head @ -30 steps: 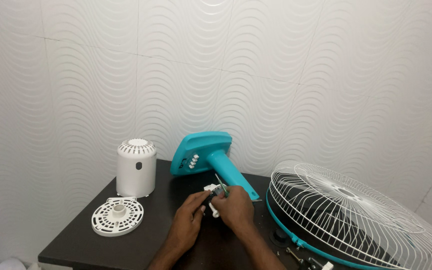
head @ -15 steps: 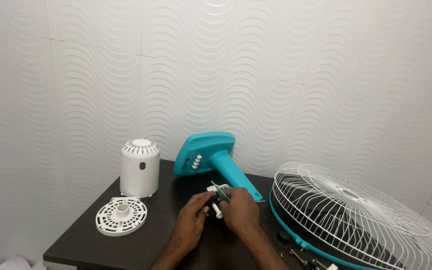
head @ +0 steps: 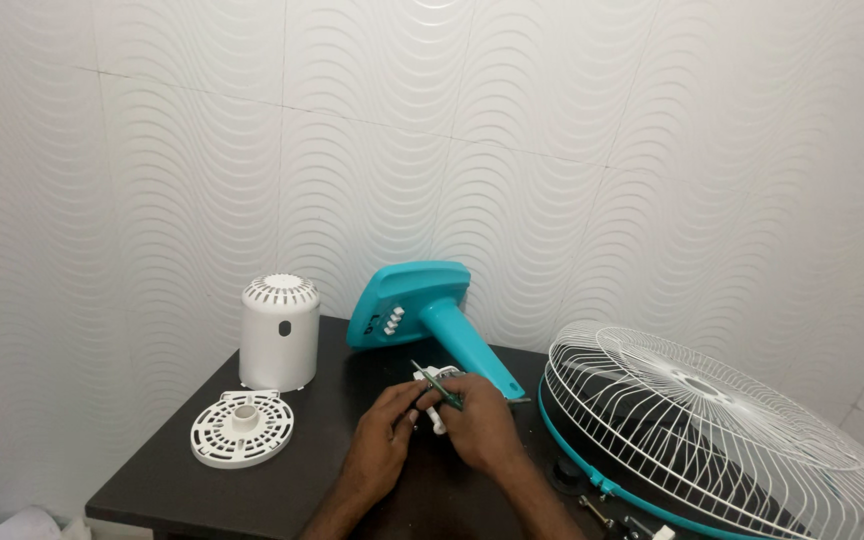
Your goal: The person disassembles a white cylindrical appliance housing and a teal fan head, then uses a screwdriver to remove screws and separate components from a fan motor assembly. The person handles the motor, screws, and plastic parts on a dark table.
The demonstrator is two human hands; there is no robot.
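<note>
Your right hand (head: 480, 425) grips a screwdriver (head: 436, 385) slanting up-left; your left hand (head: 384, 442) pinches the small white part (head: 430, 412) directly beneath it.

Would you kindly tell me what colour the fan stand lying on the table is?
The fan stand is teal with white buttons, seen in the head view.

The scene is backed by a white wall (head: 552, 130) of large tiles pressed with a wavy relief pattern, the thin joints between tiles being faintly seen. A dark, nearly black tabletop (head: 322, 470) is set against this wall. Even, soft light is cast over the whole, and only weak shadows are thrown on the wall.
</note>
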